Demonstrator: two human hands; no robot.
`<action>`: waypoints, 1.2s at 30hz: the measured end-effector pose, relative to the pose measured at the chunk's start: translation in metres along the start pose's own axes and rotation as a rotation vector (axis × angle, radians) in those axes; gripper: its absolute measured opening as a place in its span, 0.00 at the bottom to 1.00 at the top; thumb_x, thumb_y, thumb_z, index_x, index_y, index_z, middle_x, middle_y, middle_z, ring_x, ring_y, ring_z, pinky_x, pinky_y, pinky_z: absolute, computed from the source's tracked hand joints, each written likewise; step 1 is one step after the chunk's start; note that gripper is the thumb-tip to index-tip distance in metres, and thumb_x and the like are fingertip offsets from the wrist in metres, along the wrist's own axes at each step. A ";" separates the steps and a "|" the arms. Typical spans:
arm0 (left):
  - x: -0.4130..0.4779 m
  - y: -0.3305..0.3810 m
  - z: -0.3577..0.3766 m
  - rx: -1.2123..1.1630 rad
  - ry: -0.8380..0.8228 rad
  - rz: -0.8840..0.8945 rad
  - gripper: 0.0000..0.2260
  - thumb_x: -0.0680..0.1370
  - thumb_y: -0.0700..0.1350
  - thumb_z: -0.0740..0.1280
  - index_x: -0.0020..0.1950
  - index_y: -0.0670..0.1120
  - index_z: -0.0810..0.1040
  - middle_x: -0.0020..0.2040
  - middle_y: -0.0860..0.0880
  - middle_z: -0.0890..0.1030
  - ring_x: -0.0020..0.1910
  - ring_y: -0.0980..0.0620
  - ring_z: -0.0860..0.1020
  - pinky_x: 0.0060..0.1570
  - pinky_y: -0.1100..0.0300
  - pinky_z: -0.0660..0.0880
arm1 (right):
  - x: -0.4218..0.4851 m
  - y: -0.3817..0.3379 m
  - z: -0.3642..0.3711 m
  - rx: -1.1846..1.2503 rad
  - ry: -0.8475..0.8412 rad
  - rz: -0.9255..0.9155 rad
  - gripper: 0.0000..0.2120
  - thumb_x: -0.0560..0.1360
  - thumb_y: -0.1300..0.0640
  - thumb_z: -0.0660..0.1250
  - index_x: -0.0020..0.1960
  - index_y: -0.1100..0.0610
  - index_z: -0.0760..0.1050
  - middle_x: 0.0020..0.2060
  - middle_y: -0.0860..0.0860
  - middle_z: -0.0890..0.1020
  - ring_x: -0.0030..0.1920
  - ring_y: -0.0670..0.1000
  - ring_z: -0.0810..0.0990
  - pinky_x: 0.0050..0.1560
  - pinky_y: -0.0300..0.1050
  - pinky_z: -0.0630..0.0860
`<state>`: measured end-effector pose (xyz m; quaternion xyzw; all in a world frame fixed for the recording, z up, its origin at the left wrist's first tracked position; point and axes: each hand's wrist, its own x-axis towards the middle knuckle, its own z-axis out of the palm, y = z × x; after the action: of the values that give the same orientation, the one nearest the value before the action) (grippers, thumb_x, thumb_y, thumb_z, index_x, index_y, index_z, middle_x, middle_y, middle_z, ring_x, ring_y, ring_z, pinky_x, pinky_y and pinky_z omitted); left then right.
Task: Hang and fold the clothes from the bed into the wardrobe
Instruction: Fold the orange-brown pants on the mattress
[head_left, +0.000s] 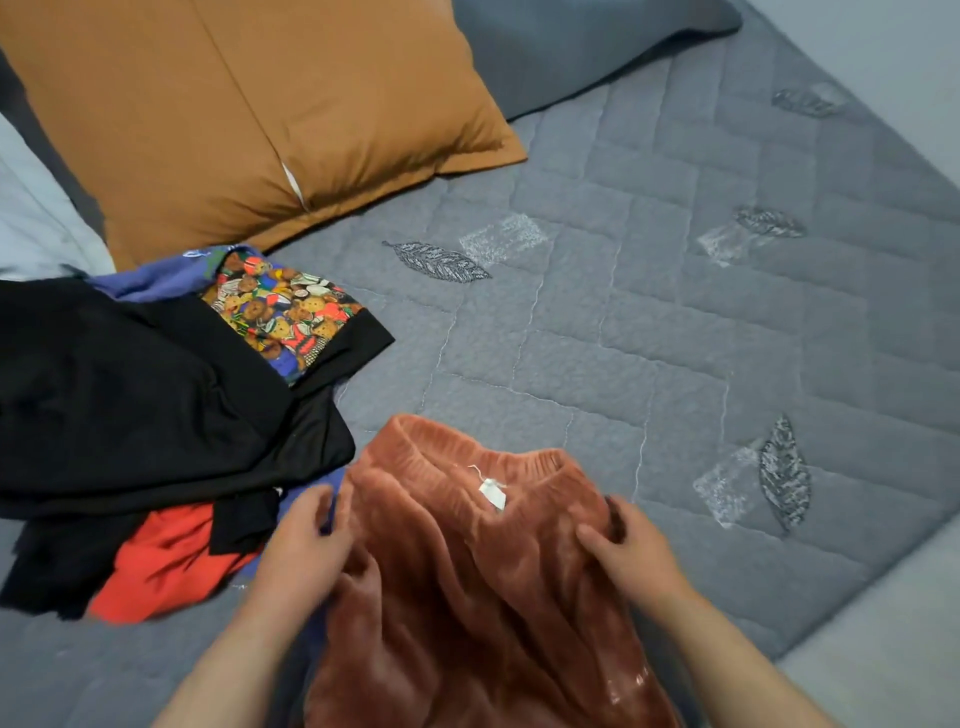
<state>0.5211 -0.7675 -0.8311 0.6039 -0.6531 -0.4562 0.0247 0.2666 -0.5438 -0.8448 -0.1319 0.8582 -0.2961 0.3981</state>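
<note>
A rust-brown velvet garment (467, 587) with an elastic waistband and a small white tag lies on the bed in front of me. My left hand (301, 545) grips its left side just below the waistband. My right hand (628, 551) holds the right side, fingers curled into the fabric. To the left sits a pile of clothes: a black garment (145, 395) on top, a red one (161, 561) beneath it, and a blue piece with a colourful bear print (280, 306) behind.
A grey quilted bedspread (675, 338) with leaf patterns covers the bed to the right and behind. A large brown pillow (249, 114) lies at the back left, a grey pillow (571, 41) behind it. The bedspread's edge runs along the lower right.
</note>
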 end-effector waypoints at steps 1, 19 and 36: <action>0.011 0.019 0.007 -0.053 -0.012 0.060 0.16 0.72 0.40 0.71 0.59 0.43 0.76 0.50 0.49 0.79 0.50 0.53 0.76 0.47 0.62 0.69 | 0.011 -0.015 0.005 -0.045 -0.010 -0.030 0.24 0.72 0.53 0.73 0.66 0.53 0.73 0.61 0.47 0.79 0.61 0.48 0.77 0.67 0.47 0.70; -0.042 0.191 -0.080 0.538 -0.232 0.783 0.18 0.69 0.50 0.75 0.35 0.57 0.64 0.35 0.55 0.71 0.38 0.59 0.72 0.37 0.59 0.67 | -0.096 -0.131 -0.203 -0.345 -0.169 -0.461 0.34 0.65 0.59 0.78 0.59 0.28 0.71 0.51 0.46 0.75 0.53 0.39 0.75 0.55 0.23 0.63; -0.309 0.521 -0.378 -0.488 -0.161 0.954 0.20 0.61 0.50 0.76 0.30 0.51 0.63 0.28 0.50 0.61 0.26 0.54 0.59 0.26 0.64 0.54 | -0.414 -0.400 -0.477 0.232 0.351 -0.843 0.10 0.79 0.64 0.61 0.39 0.59 0.70 0.27 0.51 0.71 0.30 0.49 0.70 0.35 0.47 0.68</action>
<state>0.4255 -0.8068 -0.1241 0.1802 -0.7296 -0.5777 0.3185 0.1677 -0.4760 -0.1063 -0.3716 0.7454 -0.5436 0.1041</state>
